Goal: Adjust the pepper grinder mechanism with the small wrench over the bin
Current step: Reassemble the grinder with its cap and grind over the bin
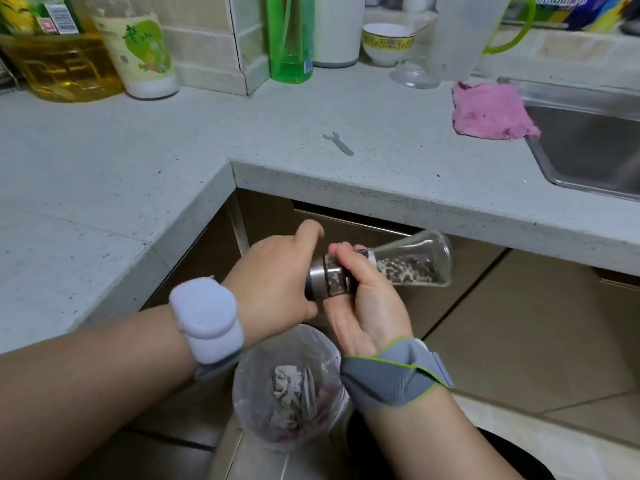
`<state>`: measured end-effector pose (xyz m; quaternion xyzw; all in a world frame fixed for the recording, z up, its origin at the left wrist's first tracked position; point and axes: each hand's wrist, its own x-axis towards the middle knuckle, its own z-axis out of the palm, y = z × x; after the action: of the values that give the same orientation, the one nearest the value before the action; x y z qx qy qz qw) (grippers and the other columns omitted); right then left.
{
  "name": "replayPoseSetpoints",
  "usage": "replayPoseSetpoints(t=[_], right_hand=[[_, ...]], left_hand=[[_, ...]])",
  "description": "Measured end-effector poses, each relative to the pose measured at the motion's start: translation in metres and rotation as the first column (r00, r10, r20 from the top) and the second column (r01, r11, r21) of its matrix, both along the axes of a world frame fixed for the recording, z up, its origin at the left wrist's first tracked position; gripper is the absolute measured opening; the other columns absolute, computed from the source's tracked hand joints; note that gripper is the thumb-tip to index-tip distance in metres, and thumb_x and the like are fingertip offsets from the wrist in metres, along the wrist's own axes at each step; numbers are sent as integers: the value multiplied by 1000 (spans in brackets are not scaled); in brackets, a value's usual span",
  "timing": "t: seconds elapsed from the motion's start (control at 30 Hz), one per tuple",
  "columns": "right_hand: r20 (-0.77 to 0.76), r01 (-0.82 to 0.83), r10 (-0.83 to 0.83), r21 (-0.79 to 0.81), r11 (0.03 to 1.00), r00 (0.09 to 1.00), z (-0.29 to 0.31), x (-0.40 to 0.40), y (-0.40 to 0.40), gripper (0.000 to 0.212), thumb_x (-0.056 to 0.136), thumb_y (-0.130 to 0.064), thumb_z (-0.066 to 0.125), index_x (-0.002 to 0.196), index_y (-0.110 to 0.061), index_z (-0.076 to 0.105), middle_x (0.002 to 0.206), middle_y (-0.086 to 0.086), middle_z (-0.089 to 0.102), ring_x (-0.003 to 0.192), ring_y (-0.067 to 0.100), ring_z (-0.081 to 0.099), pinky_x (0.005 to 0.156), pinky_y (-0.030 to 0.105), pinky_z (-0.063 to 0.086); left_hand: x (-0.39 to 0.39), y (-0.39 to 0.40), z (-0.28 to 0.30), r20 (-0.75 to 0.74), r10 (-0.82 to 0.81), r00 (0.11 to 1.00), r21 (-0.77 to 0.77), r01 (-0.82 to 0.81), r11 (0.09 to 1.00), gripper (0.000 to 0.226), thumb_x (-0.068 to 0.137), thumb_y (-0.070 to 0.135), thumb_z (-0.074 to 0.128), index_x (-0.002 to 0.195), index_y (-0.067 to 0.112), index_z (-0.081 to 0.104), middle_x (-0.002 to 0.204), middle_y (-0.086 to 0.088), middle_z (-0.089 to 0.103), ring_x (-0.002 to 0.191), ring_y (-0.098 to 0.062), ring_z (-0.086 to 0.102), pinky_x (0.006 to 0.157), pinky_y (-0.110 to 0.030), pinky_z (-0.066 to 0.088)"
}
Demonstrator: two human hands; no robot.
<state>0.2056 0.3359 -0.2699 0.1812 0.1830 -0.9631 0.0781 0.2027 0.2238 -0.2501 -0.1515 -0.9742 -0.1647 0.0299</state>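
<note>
I count one grinder (pixel 388 265), held in my two hands: my left hand (pixel 273 275) at nine o'clock of it, my right hand (pixel 363 306) at six. One wrench (pixel 338 143) lies on the counter (pixel 138 161) at twelve o'clock. One bin (pixel 287 386) sits below at six. At the back I see three bottles: one of oil (pixel 59 46), one white (pixel 138 46), one green (pixel 291 36). One bowl (pixel 388 39), one pink cloth (pixel 491 110), one sink (pixel 588 140) at two o'clock.
</note>
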Motion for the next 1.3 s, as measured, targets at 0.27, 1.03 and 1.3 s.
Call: replayPoseSetpoints(t=[0.27,1.03,1.3], right_hand=[[-80,-341,397,376,861,914,3,8,11,26,91,-8,61,112,7,62,109,23,68,104,28,66,100,41,51],[5,233,577,912,-337,817,-47,-10,57,33,66,-19,75,79,-30,46,73,-7,58,65,13,55,58,26,40],[-312,238,552,950,204,773,-51,-16,48,38,61,-4,76,95,-14,62,94,11,70,84,9,61,81,34,54]], left_hand=[[-15,-17,-3,-224,29,974,45,-20,999,68,60,23,81,112,22,38,89,1,60,79,-19,57,62,-37,49],[-17,-17,-7,-63,-8,998,320,28,947,126,53,13,89,150,39,13,123,6,45,107,-4,53,91,-26,45],[-11,-6,-2,125,-255,959,634,120,764,82,56,11,93,125,28,54,121,10,62,116,-1,58,98,-18,46]])
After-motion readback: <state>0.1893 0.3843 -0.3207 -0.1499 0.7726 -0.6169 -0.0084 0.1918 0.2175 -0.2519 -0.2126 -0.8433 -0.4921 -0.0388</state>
